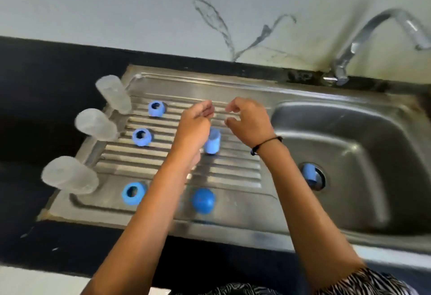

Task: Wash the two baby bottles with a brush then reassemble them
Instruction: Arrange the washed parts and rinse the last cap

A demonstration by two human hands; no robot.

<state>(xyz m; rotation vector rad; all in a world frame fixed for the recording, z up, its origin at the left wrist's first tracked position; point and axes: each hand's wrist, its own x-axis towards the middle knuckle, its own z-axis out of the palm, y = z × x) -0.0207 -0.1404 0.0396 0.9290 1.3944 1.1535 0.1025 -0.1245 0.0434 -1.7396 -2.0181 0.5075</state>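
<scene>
Both hands are hovering over the ribbed steel draining board (233, 173): the left hand (194, 123) and the right hand (248, 122) are each curling their fingers loosely, tips nearly meeting, and whether anything small is pinched between them I cannot tell. Three clear bottles (70, 175) are standing inverted along the board's left edge, with three blue rings (141, 136) just beside them. A pale blue cap (212, 143) is sitting below the hands, a round blue cap (203, 200) is lying near the front edge, and another blue piece (310, 174) is resting in the sink's drain.
</scene>
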